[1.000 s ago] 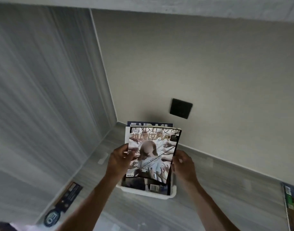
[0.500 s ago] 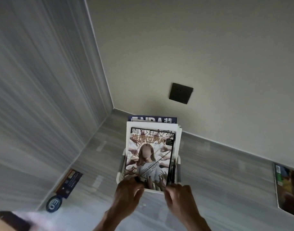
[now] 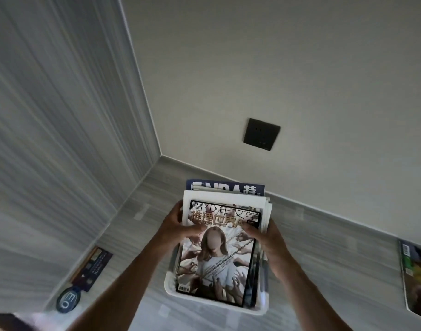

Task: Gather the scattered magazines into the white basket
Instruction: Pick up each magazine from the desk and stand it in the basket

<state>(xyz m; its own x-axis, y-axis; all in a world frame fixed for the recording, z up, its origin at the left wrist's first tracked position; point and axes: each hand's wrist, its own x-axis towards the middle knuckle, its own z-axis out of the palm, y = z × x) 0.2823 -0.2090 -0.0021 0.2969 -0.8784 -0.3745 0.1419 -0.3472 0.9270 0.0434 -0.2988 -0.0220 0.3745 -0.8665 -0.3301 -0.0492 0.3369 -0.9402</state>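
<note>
a dark wall socket [image 3: 261, 134] is sitting on the pale wall above the corner, and a dark booklet [image 3: 92, 268] with a round blue tag [image 3: 68, 299] is lying on the grey floor [image 3: 324, 254] along the left wall. a green magazine [image 3: 416, 280] is lying flat on the floor at the far right, well apart from the white basket [image 3: 214, 304]. the basket is standing on the floor near the corner, holding a stack of upright magazines [image 3: 225, 194], with the front magazine [image 3: 219, 254] facing the camera. the left hand [image 3: 178, 225] is gripping the stack's left edge, thumb lying across the front cover. the right hand [image 3: 266, 237] is gripping the right edge, fingers curling behind.
</note>
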